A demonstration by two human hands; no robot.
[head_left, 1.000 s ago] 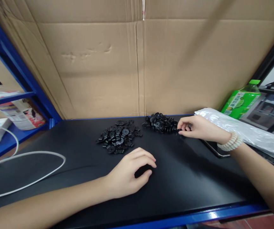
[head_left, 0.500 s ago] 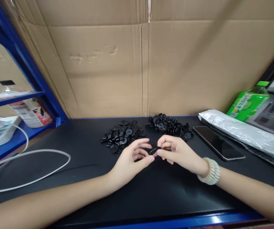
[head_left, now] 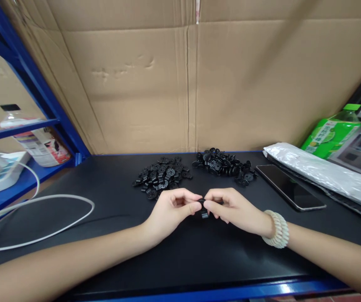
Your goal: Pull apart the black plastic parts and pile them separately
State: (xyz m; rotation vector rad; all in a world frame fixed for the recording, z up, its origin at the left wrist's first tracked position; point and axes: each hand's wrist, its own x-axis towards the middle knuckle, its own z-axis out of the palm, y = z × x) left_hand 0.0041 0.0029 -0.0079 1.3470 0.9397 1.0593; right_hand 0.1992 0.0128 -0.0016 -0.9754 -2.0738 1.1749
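Observation:
My left hand [head_left: 170, 209] and my right hand [head_left: 230, 208] meet fingertip to fingertip over the middle of the black tabletop [head_left: 105, 235]. Both are pinched closed on a small black plastic part [head_left: 203, 209] held between them. Behind my left hand lies a pile of black disc-shaped parts [head_left: 161, 178]. A second pile of black parts [head_left: 224, 166] lies behind my right hand. A beaded white bracelet [head_left: 276, 228] circles my right wrist.
A dark phone [head_left: 290, 186] lies flat to the right, beside a long silvery plastic bag [head_left: 321, 174] and a green bottle [head_left: 331, 134]. A white cable [head_left: 35, 222] loops on the left. Cardboard [head_left: 180, 84] walls the back; a blue shelf frame [head_left: 26, 121] holds a bottle.
My right hand came back from the right pile to the centre with a part. My left hand lifted off the table to meet it, and both hands have now closed together on the part.

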